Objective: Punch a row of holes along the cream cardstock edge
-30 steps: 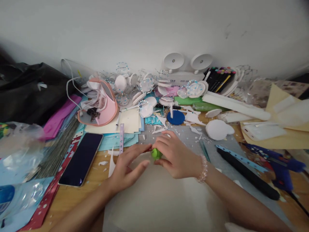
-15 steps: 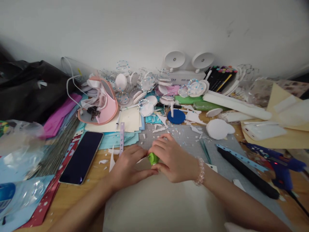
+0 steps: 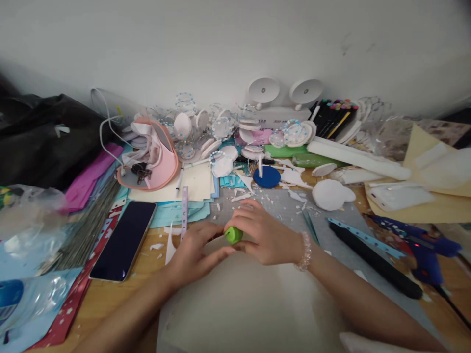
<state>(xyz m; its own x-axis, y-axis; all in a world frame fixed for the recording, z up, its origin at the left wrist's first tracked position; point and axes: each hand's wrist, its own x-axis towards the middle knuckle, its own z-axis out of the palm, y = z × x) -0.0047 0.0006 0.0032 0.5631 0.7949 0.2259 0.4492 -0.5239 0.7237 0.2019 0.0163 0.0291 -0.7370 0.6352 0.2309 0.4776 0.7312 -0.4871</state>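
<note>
My right hand (image 3: 263, 234) is closed round a small green-topped tool (image 3: 233, 235), held upright against the far edge of a large white sheet (image 3: 250, 304). A beaded bracelet circles that wrist. My left hand (image 3: 194, 251) rests on the sheet's far left corner, with its fingers pressed on the edge right next to the green tool. What the tool's lower end touches is hidden by my fingers. Both hands lie over a grey cutting mat (image 3: 279, 208) strewn with white scraps.
A dark phone (image 3: 123, 240) lies left of my hands, by a purple ruler strip (image 3: 184, 210). A pink pouch (image 3: 156, 154), white foam discs (image 3: 331, 193), a blue disc (image 3: 267, 177) and markers (image 3: 333, 115) crowd the back. A blue glue gun (image 3: 419, 245) and a black bar (image 3: 375, 260) lie right.
My hands have shifted slightly; the left fingers have closed in on the sheet's edge beside the green tool. The view has drifted a little.
</note>
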